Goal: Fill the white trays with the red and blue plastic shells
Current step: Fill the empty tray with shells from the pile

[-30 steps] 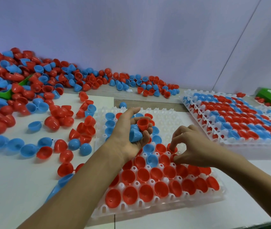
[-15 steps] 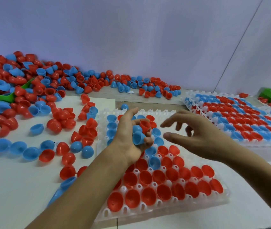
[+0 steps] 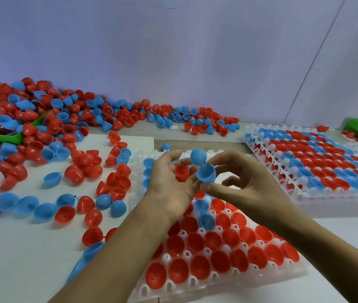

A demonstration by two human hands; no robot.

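Head view, item list. Left hand (image 3: 169, 189): grip cupped round a red shell (image 3: 182, 171), stock for feeding. Right hand (image 3: 248, 184): grip pinching a blue shell (image 3: 206, 174), likely bound for the white tray (image 3: 261, 278) below, partly filled, on the table (image 3: 20, 270).

Left hand (image 3: 169, 184) cradles a red shell (image 3: 181, 172); right hand (image 3: 245, 182) pinches a blue shell (image 3: 205, 173) above the half-filled white tray (image 3: 197, 283).

Loose shells (image 3: 42, 136) left of tray (image 3: 217, 283)
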